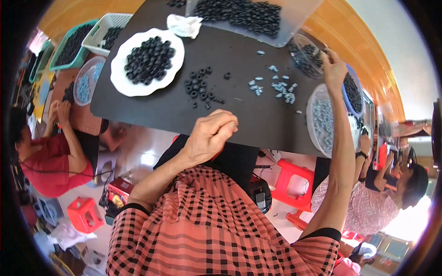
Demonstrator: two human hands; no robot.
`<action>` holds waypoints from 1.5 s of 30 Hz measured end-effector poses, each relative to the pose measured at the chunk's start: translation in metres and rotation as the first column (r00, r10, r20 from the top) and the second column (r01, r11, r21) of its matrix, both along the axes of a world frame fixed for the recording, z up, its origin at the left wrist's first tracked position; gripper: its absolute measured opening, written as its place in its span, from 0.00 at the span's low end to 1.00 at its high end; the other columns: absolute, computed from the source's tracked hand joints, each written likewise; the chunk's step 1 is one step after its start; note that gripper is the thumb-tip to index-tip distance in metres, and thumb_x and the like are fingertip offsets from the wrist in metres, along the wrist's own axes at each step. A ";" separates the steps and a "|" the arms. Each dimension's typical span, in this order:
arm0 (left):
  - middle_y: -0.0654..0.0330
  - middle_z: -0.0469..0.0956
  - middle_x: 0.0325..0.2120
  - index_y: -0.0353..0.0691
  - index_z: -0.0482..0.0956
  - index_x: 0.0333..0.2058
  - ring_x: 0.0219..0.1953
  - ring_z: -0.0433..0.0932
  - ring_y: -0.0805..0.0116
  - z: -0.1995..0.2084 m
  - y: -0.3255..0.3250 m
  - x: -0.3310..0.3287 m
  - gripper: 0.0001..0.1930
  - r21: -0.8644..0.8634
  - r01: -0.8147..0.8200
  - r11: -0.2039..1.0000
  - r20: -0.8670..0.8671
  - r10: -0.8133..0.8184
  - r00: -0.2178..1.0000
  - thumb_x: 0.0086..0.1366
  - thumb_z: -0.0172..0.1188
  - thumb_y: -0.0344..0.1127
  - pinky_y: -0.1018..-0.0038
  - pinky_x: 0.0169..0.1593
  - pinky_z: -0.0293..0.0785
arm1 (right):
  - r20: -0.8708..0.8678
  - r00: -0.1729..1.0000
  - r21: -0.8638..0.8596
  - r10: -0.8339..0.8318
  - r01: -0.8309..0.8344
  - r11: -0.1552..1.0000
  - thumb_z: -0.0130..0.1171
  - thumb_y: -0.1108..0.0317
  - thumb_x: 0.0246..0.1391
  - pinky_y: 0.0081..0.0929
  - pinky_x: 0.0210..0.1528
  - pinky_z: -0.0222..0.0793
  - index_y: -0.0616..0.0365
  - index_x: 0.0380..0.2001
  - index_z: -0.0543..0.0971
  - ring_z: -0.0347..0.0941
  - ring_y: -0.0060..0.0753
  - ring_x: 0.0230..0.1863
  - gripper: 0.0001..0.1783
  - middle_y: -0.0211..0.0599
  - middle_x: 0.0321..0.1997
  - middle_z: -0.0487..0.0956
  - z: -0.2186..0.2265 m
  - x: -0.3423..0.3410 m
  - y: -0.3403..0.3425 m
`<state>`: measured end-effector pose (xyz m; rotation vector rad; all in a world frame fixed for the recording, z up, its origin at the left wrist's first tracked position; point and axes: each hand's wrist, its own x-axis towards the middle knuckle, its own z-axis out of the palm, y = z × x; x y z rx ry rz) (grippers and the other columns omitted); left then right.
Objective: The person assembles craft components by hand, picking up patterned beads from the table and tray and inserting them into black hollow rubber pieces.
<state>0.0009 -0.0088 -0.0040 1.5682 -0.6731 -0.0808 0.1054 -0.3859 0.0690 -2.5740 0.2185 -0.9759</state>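
My left hand (212, 133) is closed in a loose fist at the near edge of the dark table, and whatever is inside it is hidden. Just beyond it lie loose black ring-shaped pieces (198, 85). At the far right my right hand (334, 69) reaches to the rim of a clear round container (298, 57) of small dark pieces. Its fingers are bent together at the tips, and I cannot make out what they pinch. Small blue-grey pieces (283, 89) lie scattered left of that arm. Under the forearm stands a clear tub (312, 122) of similar blue-grey pieces.
A white scalloped plate (120, 83) holds black pieces, beside a crumpled white tissue (184, 26). At the back stands a clear bin (287, 32) of dark pieces. A blue-rimmed bowl (353, 76) is right of my forearm. Co-workers sit on both sides; red stools (294, 184) stand below.
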 end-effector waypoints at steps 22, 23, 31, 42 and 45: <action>0.51 0.75 0.27 0.29 0.73 0.35 0.35 0.76 0.56 -0.003 0.010 0.004 0.05 -0.163 0.092 0.982 -0.017 -0.096 0.995 0.59 0.54 0.21 0.68 0.40 0.73 | -0.450 0.676 0.208 0.584 -0.556 0.805 0.59 0.79 0.42 0.32 0.36 0.73 0.61 0.34 0.78 0.77 0.41 0.32 0.12 0.42 0.33 0.76 -0.023 -0.031 0.220; 0.54 0.77 0.28 0.30 0.74 0.36 0.36 0.76 0.62 0.000 0.013 0.004 0.05 -0.165 0.109 0.980 -0.135 -0.132 0.982 0.60 0.53 0.22 0.69 0.40 0.73 | -0.456 0.680 0.209 0.575 -0.546 0.811 0.59 0.79 0.42 0.32 0.36 0.73 0.61 0.34 0.78 0.77 0.41 0.32 0.12 0.42 0.33 0.76 -0.022 -0.037 0.221; 0.58 0.78 0.36 0.30 0.72 0.48 0.41 0.76 0.71 0.002 0.014 0.016 0.14 -0.426 0.071 0.902 -0.597 -0.340 0.727 0.71 0.45 0.32 0.73 0.50 0.71 | -0.199 0.801 0.583 0.564 -0.366 0.726 0.60 0.78 0.43 0.22 0.42 0.70 0.57 0.38 0.79 0.76 0.22 0.37 0.14 0.30 0.36 0.81 -0.019 -0.086 0.226; 0.57 0.75 0.42 0.28 0.74 0.47 0.45 0.74 0.71 -0.007 0.004 0.015 0.14 -0.744 -0.097 0.661 -0.605 -0.604 0.519 0.70 0.49 0.32 0.72 0.52 0.69 | -0.034 0.778 0.580 0.627 -0.495 0.647 0.61 0.82 0.44 0.21 0.41 0.72 0.59 0.39 0.79 0.75 0.23 0.36 0.16 0.33 0.39 0.79 -0.031 -0.114 0.228; 0.57 0.76 0.41 0.28 0.75 0.46 0.45 0.74 0.73 0.002 -0.001 0.011 0.13 -0.702 -0.093 0.706 -0.625 -0.548 0.556 0.70 0.50 0.33 0.74 0.51 0.70 | 0.008 0.772 0.518 0.636 -0.547 0.658 0.61 0.82 0.42 0.23 0.41 0.73 0.59 0.39 0.79 0.75 0.27 0.36 0.17 0.35 0.40 0.79 -0.031 -0.117 0.223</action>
